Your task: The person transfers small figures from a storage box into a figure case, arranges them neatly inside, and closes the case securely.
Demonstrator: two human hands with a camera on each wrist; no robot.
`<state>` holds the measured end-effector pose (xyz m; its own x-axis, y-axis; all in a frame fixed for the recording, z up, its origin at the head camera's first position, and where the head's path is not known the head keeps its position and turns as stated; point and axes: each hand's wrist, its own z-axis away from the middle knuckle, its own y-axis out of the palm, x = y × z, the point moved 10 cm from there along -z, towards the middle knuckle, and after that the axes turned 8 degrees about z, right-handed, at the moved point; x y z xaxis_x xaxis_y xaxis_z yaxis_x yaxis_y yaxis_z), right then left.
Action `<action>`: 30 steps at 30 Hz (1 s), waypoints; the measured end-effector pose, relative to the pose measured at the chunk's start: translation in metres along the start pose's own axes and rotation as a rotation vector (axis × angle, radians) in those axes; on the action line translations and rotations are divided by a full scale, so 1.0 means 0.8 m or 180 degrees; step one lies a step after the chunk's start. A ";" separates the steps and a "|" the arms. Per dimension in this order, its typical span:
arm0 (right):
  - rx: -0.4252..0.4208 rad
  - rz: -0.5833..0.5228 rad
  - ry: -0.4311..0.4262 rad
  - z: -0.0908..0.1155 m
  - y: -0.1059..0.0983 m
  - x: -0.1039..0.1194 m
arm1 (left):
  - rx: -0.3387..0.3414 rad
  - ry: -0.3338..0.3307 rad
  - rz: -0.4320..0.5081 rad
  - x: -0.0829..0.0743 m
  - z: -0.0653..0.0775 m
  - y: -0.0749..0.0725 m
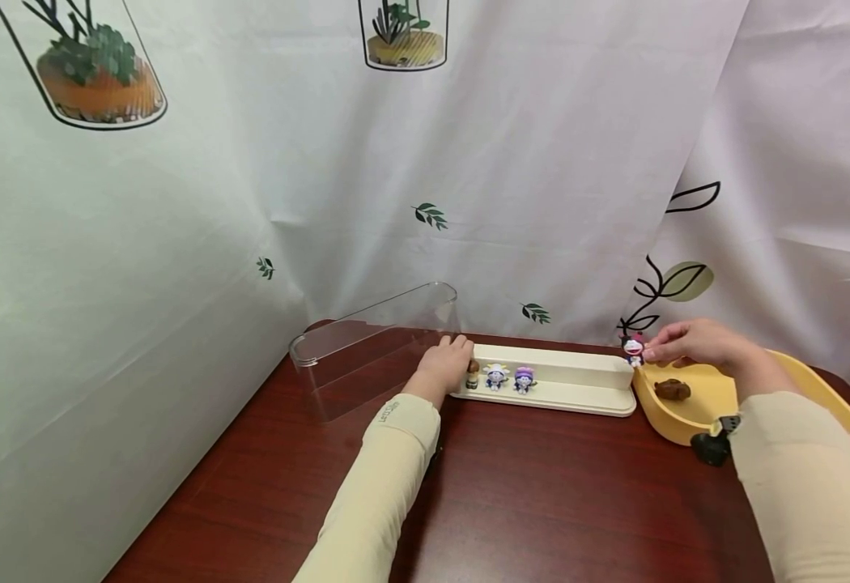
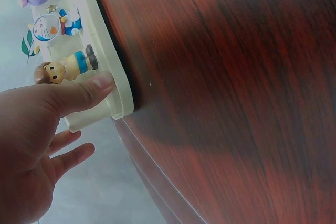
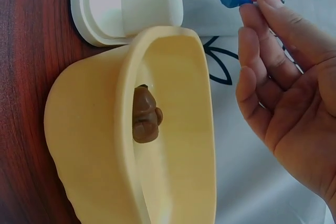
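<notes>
In the head view my right hand (image 1: 694,344) pinches a small blue-and-white cat figurine (image 1: 633,351) with an open red mouth, between thumb and fingertips. The figurine is above the right end of a cream stepped display stand (image 1: 578,389). At the stand's other end is my left hand (image 1: 445,366). Its thumb (image 2: 92,92) lies along the front ledge in the left wrist view, other fingers spread behind the end. Beside that thumb stands a brown-haired figurine (image 2: 65,67) with blue shorts. Two more cat figurines, one white-topped (image 1: 496,376) and one purple-topped (image 1: 524,380), share the ledge.
A yellow bin (image 1: 673,429) stands against the stand's right end, with a brown figurine (image 3: 146,115) inside. A clear cover (image 1: 367,348) sits at the left. Near the right sleeve is a small black object (image 1: 712,444). A patterned curtain (image 1: 541,162) hangs behind the table.
</notes>
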<state>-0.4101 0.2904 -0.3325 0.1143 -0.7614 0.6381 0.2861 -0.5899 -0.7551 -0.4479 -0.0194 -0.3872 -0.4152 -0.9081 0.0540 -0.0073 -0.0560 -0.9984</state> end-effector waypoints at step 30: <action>0.0192 -0.0128 -0.0374 -0.025 0.036 0.058 | 0.0004 -0.0010 -0.0001 0.002 -0.001 0.001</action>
<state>-0.4156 0.2323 -0.3277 0.2112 -0.6986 0.6837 0.3491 -0.5994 -0.7203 -0.4495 -0.0202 -0.3882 -0.4125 -0.9094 0.0542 -0.0061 -0.0567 -0.9984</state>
